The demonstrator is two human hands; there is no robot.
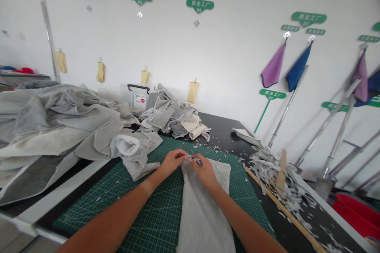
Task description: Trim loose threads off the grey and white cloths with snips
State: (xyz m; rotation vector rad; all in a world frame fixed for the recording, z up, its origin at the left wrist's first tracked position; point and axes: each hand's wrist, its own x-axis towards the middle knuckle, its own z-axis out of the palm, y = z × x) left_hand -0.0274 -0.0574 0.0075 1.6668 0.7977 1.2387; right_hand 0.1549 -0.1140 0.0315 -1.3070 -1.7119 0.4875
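Note:
A long strip of light grey cloth (204, 209) lies lengthwise in front of me on a green cutting mat (142, 205). At its far left corner my left hand (175, 161) is closed in a pinch on the cloth's edge. Close beside it, touching or nearly so, my right hand (204, 170) is closed around a small tool (198, 161) with a dark blue handle end. A thin metal tip shows above those fingers; most of the tool is hidden, so its exact kind is unclear. A tiny white bit shows between the fingertips.
A crumpled grey cloth (130, 152) lies left on the mat. Behind are a heap of grey cloth pieces (175, 116) and a clear box (139, 99); a large cloth pile (59, 118) fills the left. Right are a wooden strip (285, 207), scraps (267, 166) and a red bucket (356, 213).

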